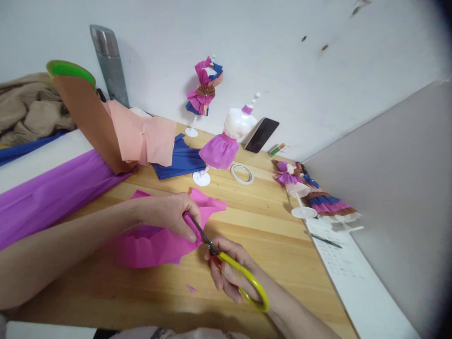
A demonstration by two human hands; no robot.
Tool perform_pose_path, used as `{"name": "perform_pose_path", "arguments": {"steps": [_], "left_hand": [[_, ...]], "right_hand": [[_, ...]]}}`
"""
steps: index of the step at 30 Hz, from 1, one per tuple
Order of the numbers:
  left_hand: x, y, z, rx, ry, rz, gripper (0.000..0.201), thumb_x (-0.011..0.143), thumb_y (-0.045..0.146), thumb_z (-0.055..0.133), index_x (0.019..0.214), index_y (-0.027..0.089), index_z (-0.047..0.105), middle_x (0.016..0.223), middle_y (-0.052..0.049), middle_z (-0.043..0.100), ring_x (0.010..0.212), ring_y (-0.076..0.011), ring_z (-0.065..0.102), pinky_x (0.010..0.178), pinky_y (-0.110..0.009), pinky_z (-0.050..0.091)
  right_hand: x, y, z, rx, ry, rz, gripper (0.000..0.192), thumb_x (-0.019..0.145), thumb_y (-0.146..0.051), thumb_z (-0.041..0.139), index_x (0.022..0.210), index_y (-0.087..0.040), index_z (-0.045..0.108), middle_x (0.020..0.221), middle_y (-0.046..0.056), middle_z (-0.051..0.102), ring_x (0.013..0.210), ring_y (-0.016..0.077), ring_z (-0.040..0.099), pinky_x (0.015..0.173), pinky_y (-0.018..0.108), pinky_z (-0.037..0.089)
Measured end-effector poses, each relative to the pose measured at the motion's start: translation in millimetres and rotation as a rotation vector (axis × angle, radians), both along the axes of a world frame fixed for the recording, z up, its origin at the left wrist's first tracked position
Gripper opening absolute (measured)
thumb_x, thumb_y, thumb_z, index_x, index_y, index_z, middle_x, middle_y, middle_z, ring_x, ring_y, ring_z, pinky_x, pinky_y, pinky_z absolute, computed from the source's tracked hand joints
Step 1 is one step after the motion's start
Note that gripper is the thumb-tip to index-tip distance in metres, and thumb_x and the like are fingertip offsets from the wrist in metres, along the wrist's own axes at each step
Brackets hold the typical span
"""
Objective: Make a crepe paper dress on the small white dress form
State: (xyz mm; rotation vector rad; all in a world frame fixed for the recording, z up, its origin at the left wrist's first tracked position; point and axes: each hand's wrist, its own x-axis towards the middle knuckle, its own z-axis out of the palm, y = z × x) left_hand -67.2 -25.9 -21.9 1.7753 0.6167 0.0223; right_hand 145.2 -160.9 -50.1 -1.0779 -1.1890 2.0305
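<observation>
My left hand (pixel 173 214) is closed on a sheet of bright pink crepe paper (pixel 155 249), pinching it between thumb and fingers. Scissors (pixel 240 270) with one yellow and one red handle are gripped in my right hand (pixel 231 268). Their blades reach up and left to the paper's edge beside my left fingertips. Part of the lower blade is hidden by the paper. A darker purple piece (pixel 146 230) shows beneath the pink paper. Just behind my hands stands a small white dress form (pixel 240 122) wearing a pink paper skirt (pixel 219 150).
Rolls of brown (pixel 93 125), peach (pixel 144 136) and purple paper (pixel 67 188) lie left, near folded blue paper (pixel 181 157). A tape roll (pixel 242 173), phone (pixel 262 135) and bottle (pixel 111 70) sit farther back. Decorated forms stand behind and right; a pen (pixel 326 241) lies on a written sheet (pixel 353 273).
</observation>
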Motion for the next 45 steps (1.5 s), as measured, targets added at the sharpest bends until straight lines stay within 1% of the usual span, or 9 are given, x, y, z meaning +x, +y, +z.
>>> {"name": "perform_pose_path", "arguments": {"steps": [5,9,15,29,36,39,42,44,45], "left_hand": [[-2,5,-0.4,0.14,0.033,-0.025,0.025,0.066,0.037,0.077,0.084,0.019,0.078,0.065,0.002,0.06,0.061,-0.0117,0.048,0.052,-0.022,0.032],[-2,4,1.2,0.155,0.085,-0.037,0.028,0.065,0.04,0.077,0.083,0.019,0.078,0.059,0.004,0.053,0.058,-0.0111,0.044,0.049,-0.022,0.028],[2,-4,2.7,0.045,0.055,-0.028,0.021,0.063,0.03,0.076,0.081,0.018,0.077,0.061,0.003,0.059,0.059,-0.0114,0.047,0.052,-0.021,0.032],[2,-2,1.0,0.087,0.044,-0.066,0.017,0.063,0.028,0.075,0.076,0.017,0.075,0.061,0.003,0.058,0.06,-0.0119,0.046,0.051,-0.022,0.031],[1,-3,6.4,-0.073,0.01,-0.108,0.021,0.064,0.03,0.079,0.082,0.019,0.076,0.067,0.003,0.067,0.062,-0.012,0.053,0.056,-0.022,0.038],[-4,6,9.8,0.063,0.019,-0.106,0.019,0.064,0.029,0.08,0.081,0.02,0.077,0.073,0.002,0.071,0.066,-0.0135,0.058,0.059,-0.022,0.04],[-11,17,11.9,0.175,-0.006,-0.134,0.017,0.067,0.025,0.078,0.083,0.02,0.078,0.081,-0.001,0.075,0.075,-0.0153,0.064,0.065,-0.022,0.044],[-16,23,13.4,0.155,-0.05,-0.169,0.016,0.071,0.023,0.075,0.087,0.02,0.077,0.087,-0.001,0.077,0.079,-0.0157,0.066,0.068,-0.021,0.046],[-18,24,14.5,0.149,-0.063,-0.177,0.017,0.072,0.021,0.074,0.089,0.02,0.077,0.088,-0.001,0.077,0.08,-0.0155,0.067,0.07,-0.021,0.047]], "right_hand": [[1,0,-3.6,-0.005,-0.034,-0.036,0.057,0.073,-0.066,0.071,0.094,-0.017,0.049,0.058,-0.007,0.057,0.028,-0.0007,0.033,0.028,0.012,0.026],[1,0,-4.0,0.031,0.0,-0.028,0.059,0.072,-0.067,0.07,0.095,-0.017,0.049,0.061,-0.006,0.058,0.032,-0.0014,0.032,0.029,0.012,0.023],[0,0,-4.2,0.036,0.057,0.018,0.059,0.075,-0.066,0.069,0.099,-0.016,0.048,0.067,-0.004,0.058,0.036,-0.0011,0.035,0.033,0.013,0.024],[-5,1,-3.0,-0.023,0.012,-0.026,0.058,0.07,-0.065,0.074,0.093,-0.016,0.052,0.058,-0.006,0.058,0.029,-0.0002,0.036,0.028,0.012,0.029],[2,-2,-9.4,0.009,0.044,0.024,0.056,0.071,-0.062,0.075,0.096,-0.018,0.051,0.057,-0.007,0.056,0.031,0.0021,0.036,0.03,0.014,0.027],[10,-5,-4.6,0.15,-0.112,-0.004,0.044,0.076,-0.054,0.074,0.095,-0.02,0.053,0.054,-0.009,0.047,0.038,0.0048,0.038,0.036,0.017,0.027],[18,-4,4.7,0.434,-0.535,0.04,0.028,0.074,-0.032,0.078,0.091,-0.02,0.059,0.058,-0.007,0.046,0.05,0.0074,0.04,0.047,0.02,0.031],[23,-1,9.0,0.585,-0.78,0.079,0.028,0.077,-0.02,0.07,0.105,-0.019,0.062,0.071,-0.001,0.057,0.059,0.0115,0.05,0.055,0.024,0.04],[25,0,10.6,0.639,-0.859,0.107,0.038,0.079,-0.016,0.066,0.116,-0.018,0.06,0.083,0.003,0.063,0.068,0.0147,0.056,0.062,0.027,0.046]]}}
